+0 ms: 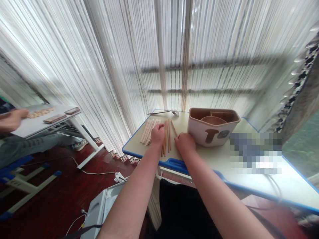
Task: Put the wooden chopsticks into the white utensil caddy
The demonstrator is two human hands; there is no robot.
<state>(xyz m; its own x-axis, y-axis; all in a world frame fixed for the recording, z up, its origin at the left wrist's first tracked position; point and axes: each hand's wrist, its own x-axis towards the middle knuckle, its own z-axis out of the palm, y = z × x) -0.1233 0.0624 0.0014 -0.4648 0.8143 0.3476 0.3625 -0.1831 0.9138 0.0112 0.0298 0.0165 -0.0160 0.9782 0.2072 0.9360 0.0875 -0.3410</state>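
Beside left fingers (161,126), brown sticks (166,136).

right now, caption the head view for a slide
Left hand and right hand at slim sticks beside a divided container

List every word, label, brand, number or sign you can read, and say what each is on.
No text can be read with certainty.
Box: brown T-like shape beside a grey oval mark; letters or decoration, I can't tell.
Brown sticks: no readable marking.
Flat brown items on the side table: too small to read.
Pixelated patch: nothing legible.
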